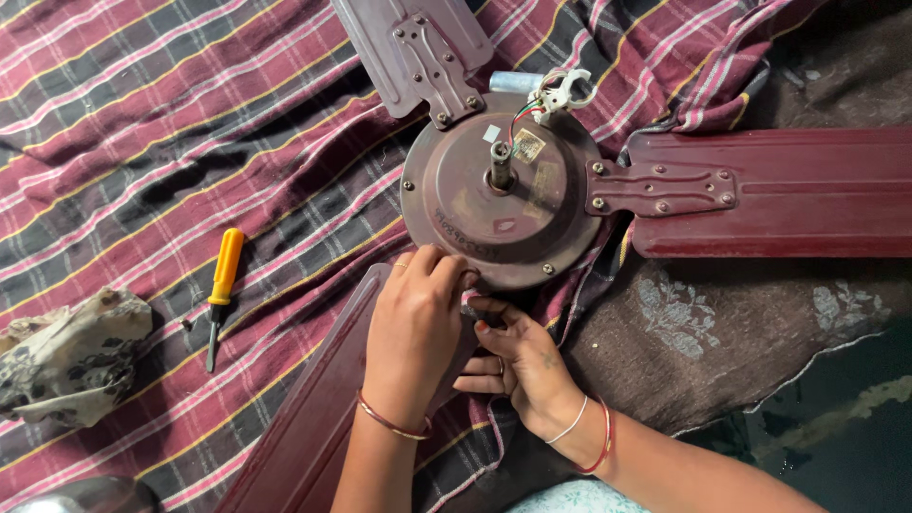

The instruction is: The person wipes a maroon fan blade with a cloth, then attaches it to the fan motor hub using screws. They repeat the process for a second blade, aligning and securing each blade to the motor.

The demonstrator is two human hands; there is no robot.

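Left hand (pixel 413 323) clenched on the blade bracket at the rim of the maroon ceiling fan motor (pixel 502 190), which lies on a striped cloth (pixel 142 123). Right hand (pixel 518 361) pinches beneath the joint; what it holds is hidden. Risk: a loosened fastener could drop into the cloth folds.

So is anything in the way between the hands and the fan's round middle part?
No. The left hand rests right on the edge of the round motor housing, where the lower blade joins it. The right hand is beside it, fingertips at that same joint.
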